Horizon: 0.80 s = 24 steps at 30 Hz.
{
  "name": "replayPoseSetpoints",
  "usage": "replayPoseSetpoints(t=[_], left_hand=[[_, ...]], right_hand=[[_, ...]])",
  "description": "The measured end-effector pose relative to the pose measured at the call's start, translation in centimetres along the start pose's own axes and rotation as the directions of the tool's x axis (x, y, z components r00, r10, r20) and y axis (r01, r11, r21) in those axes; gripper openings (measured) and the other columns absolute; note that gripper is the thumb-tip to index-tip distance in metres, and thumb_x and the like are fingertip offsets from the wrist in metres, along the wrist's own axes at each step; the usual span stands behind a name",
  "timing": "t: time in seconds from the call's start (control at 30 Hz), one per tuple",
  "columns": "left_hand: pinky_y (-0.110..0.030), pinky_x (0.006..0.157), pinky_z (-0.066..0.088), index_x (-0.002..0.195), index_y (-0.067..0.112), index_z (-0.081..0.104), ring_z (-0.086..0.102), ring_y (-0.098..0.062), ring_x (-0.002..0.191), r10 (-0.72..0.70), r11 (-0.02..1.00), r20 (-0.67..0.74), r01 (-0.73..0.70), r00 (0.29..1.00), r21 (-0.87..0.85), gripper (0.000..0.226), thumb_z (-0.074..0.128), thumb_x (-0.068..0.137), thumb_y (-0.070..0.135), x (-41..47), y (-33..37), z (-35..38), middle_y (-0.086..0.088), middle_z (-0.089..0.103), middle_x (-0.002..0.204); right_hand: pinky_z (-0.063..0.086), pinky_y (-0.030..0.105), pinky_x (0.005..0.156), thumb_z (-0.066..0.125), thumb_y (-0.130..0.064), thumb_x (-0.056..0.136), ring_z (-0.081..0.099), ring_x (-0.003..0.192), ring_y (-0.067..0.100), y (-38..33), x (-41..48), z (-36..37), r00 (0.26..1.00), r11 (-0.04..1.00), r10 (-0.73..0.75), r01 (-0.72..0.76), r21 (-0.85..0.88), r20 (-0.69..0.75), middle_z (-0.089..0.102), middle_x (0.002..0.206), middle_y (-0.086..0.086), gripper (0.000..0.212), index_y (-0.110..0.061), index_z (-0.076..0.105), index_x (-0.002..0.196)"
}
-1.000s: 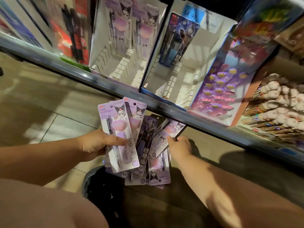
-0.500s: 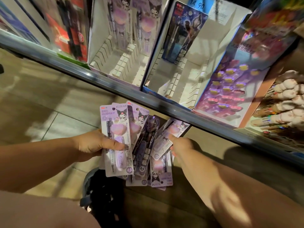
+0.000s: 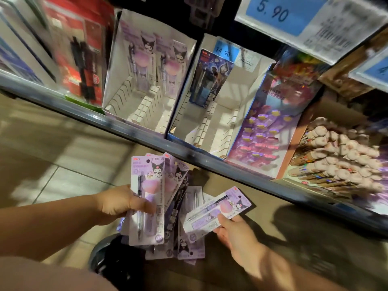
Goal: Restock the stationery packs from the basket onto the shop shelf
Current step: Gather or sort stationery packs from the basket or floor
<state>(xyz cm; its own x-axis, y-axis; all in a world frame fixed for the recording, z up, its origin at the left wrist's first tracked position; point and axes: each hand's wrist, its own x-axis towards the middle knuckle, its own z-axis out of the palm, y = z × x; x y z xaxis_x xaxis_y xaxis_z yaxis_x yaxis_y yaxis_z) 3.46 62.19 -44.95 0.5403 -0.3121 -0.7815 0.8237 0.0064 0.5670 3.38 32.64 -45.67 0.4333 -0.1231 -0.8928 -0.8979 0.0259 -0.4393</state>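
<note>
My left hand (image 3: 123,203) grips a fanned stack of purple stationery packs (image 3: 148,198), thumb across the front pack. My right hand (image 3: 235,229) pinches a single purple pack (image 3: 218,211) by its lower edge and holds it tilted, apart from the stack. Both hands hover below the shelf edge (image 3: 147,139). On the shelf, a white display box (image 3: 117,85) holds two matching purple packs (image 3: 155,59) at its back. The dark basket (image 3: 109,261) sits on the floor under my hands, mostly hidden.
Beside the white box stands a blue-edged box (image 3: 247,97) with one dark blue pack (image 3: 210,78). Red packs (image 3: 81,49) are to the left, a purple pen display (image 3: 266,131) and plush-topped pens (image 3: 344,156) to the right. Price tags (image 3: 294,15) hang above.
My right hand has pulled one purple pack out of the fan, to the right and clear of the stack. The view has shifted up toward the shelf.
</note>
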Motion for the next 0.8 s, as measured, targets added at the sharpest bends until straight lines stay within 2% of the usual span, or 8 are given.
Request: replayPoseSetpoints(t=[0.1, 0.17, 0.23, 0.37, 0.5, 0.63, 0.77, 0.8], left_hand=[[-0.038, 0.085, 0.039, 0.103, -0.005, 0.067, 0.057, -0.03, 0.091, 0.016, 0.999, -0.005, -0.015, 1.0, 0.028, 0.074, 0.095, 0.044, 0.029, 0.7, -0.1, 0.2, -0.038, 0.06, 0.111], [-0.034, 0.084, 0.049, 0.103, -0.004, 0.069, 0.065, -0.032, 0.095, 0.035, 0.999, 0.007, -0.035, 0.999, 0.012, 0.07, 0.094, 0.044, 0.024, 0.8, 0.4, 0.8, -0.032, 0.066, 0.109], [-0.035, 0.084, 0.055, 0.102, 0.004, 0.073, 0.068, -0.035, 0.102, 0.048, 0.999, 0.049, -0.048, 0.998, -0.011, 0.078, 0.098, 0.031, 0.026, 0.7, 1.1, 1.8, -0.021, 0.07, 0.109], [-0.034, 0.077, 0.058, 0.095, 0.007, 0.076, 0.071, -0.031, 0.094, 0.07, 0.997, 0.1, -0.071, 0.993, 0.013, 0.082, 0.097, 0.019, 0.032, 0.0, 2.0, 3.2, -0.018, 0.072, 0.105], [-0.037, 0.084, 0.056, 0.109, 0.008, 0.069, 0.069, -0.032, 0.101, 0.099, 0.993, 0.14, -0.106, 0.985, 0.044, 0.082, 0.094, 0.033, 0.028, -0.8, 2.8, 3.9, -0.016, 0.071, 0.11], [-0.035, 0.08, 0.058, 0.111, 0.008, 0.068, 0.071, -0.029, 0.096, 0.134, 0.99, 0.125, -0.139, 0.983, 0.03, 0.056, 0.08, 0.056, 0.012, -1.4, 3.4, 3.8, -0.015, 0.072, 0.108], [-0.035, 0.08, 0.057, 0.109, 0.004, 0.069, 0.069, -0.034, 0.098, 0.177, 0.983, 0.082, -0.179, 0.981, 0.028, 0.087, 0.096, 0.03, 0.032, -1.9, 4.0, 2.9, -0.018, 0.072, 0.108], [-0.035, 0.08, 0.057, 0.109, 0.005, 0.068, 0.069, -0.034, 0.098, 0.185, 0.982, 0.084, -0.187, 0.979, 0.021, 0.085, 0.095, 0.033, 0.033, -2.1, 4.2, 2.7, -0.018, 0.072, 0.107]], right_hand=[[0.046, 0.029, 0.07, 0.051, -0.015, 0.098, 0.067, 0.1, 0.022, -0.2, -1.7, -1.0, 0.998, 0.997, -0.006, 0.011, -0.077, 0.058, 0.074, 0.104, 0.0, 0.021, -0.021, 0.059, 0.116], [0.044, 0.027, 0.07, 0.052, -0.017, 0.098, 0.066, 0.097, 0.022, -0.3, -2.5, -1.4, 0.995, 0.994, -0.009, 0.02, -0.106, 0.102, 0.074, 0.105, 0.0, 0.023, -0.022, 0.057, 0.12], [0.043, 0.026, 0.068, 0.052, -0.016, 0.098, 0.062, 0.092, 0.022, -0.2, -3.4, -1.6, 0.989, 0.99, -0.018, 0.038, -0.134, 0.145, 0.074, 0.105, 0.001, 0.024, -0.021, 0.058, 0.121], [0.042, 0.026, 0.072, 0.051, -0.017, 0.098, 0.06, 0.095, 0.022, -1.0, -5.2, -1.3, 0.955, 0.978, -0.084, 0.133, -0.16, 0.283, 0.072, 0.11, 0.004, 0.024, -0.022, 0.059, 0.12], [0.042, 0.022, 0.064, 0.055, -0.014, 0.096, 0.055, 0.085, 0.021, -2.6, -6.2, -0.6, 0.932, 0.967, -0.163, 0.215, -0.133, 0.323, 0.069, 0.113, 0.015, 0.023, -0.014, 0.06, 0.118], [0.041, 0.021, 0.062, 0.056, -0.015, 0.095, 0.052, 0.083, 0.019, -4.3, -6.7, -0.2, 0.913, 0.937, -0.214, 0.292, -0.193, 0.347, 0.07, 0.102, 0.009, 0.014, -0.015, 0.061, 0.109], [0.038, 0.025, 0.063, 0.055, -0.014, 0.096, 0.053, 0.078, 0.016, -6.3, -7.6, 0.6, 0.88, 0.896, -0.296, 0.39, -0.21, 0.37, 0.073, 0.09, 0.0, 0.01, -0.018, 0.062, 0.102], [0.037, 0.026, 0.064, 0.054, -0.015, 0.096, 0.054, 0.078, 0.015, -6.8, -7.8, 0.9, 0.869, 0.883, -0.311, 0.414, -0.221, 0.384, 0.073, 0.09, -0.001, 0.011, -0.019, 0.062, 0.103]])
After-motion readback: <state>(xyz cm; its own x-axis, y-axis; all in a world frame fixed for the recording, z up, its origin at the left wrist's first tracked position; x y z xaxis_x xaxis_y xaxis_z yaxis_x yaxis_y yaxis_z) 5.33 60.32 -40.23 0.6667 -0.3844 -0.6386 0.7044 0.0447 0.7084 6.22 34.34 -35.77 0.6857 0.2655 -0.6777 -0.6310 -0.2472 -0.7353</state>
